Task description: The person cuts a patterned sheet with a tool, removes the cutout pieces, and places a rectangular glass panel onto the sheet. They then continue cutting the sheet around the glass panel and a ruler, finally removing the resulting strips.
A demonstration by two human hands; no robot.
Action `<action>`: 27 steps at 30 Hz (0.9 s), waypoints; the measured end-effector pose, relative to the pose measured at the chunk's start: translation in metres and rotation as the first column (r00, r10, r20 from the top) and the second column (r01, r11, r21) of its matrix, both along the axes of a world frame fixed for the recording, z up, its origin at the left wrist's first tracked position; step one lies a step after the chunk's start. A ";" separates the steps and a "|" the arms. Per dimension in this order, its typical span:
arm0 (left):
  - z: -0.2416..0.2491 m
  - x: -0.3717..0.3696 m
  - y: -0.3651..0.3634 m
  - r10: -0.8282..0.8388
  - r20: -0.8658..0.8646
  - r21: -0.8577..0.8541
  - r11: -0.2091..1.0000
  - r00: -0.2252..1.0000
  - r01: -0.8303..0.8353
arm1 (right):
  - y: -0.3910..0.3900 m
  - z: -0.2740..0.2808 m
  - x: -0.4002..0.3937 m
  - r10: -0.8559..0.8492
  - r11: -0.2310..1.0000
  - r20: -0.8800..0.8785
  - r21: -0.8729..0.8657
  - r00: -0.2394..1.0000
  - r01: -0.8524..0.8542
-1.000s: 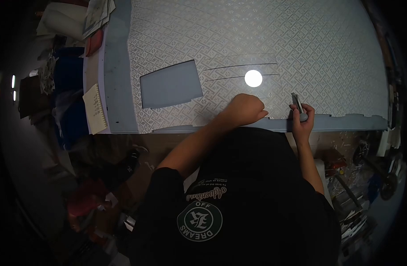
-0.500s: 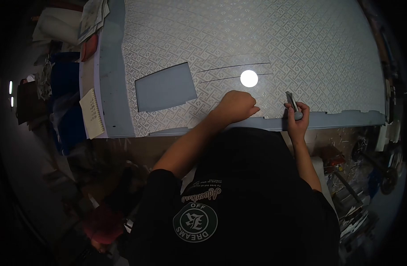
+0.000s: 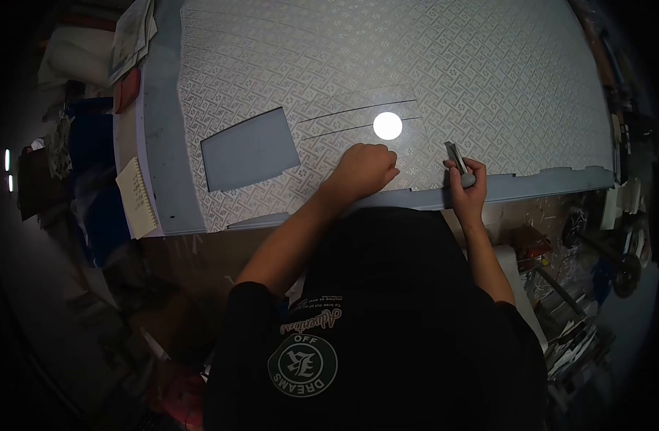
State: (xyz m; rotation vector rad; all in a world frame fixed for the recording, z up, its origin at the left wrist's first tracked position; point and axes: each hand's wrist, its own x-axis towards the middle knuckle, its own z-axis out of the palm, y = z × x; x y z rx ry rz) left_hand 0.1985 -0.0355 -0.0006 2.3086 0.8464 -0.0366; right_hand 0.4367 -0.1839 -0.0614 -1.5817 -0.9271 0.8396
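A large pale sheet with a lattice pattern [image 3: 487, 86] lies over a grey-blue table [image 3: 164, 144]. A four-sided opening in it shows the table surface, and dark curved lines run across it nearby. My left hand [image 3: 363, 171] rests in a fist on the sheet, close to its near edge; the inside of the fist is hidden. To the right, my right hand [image 3: 470, 188] grips a utility knife [image 3: 456, 159] with its tip angled away from me, over the sheet's near edge. A bright white disc of light [image 3: 387, 126] shows just beyond my left hand.
On the table's left side lie a spiral notepad [image 3: 135, 197], a red pouch [image 3: 127, 92] and several papers [image 3: 132, 39]. Blue material [image 3: 96, 165] hangs further left. Below the table at right are assorted scraps [image 3: 577, 345] and a wheel-like part [image 3: 626, 274].
The whole view has shifted, so the table, sheet and both hands sit further left in the picture. Both hands keep much the same pose, the knife still in my right.
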 end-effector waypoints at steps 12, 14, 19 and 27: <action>-0.005 -0.028 0.074 0.002 0.170 0.419 0.905 0.985 -0.074 | 0.000 -0.004 0.003 0.005 1.000 0.005 0.007 1.000 -0.005; 0.004 -0.035 0.089 0.021 0.083 0.433 0.900 0.996 -0.055 | 0.001 -0.004 0.001 0.004 1.000 0.000 0.012 1.000 -0.004; 0.005 -0.038 0.101 -0.036 -0.074 0.415 0.908 0.997 0.063 | 0.001 -0.005 0.002 0.001 1.000 0.014 0.024 1.000 -0.002; 0.014 -0.012 0.093 -0.056 -0.094 0.354 0.931 0.994 0.086 | 0.007 0.010 0.002 -0.030 1.000 0.113 0.006 0.993 0.029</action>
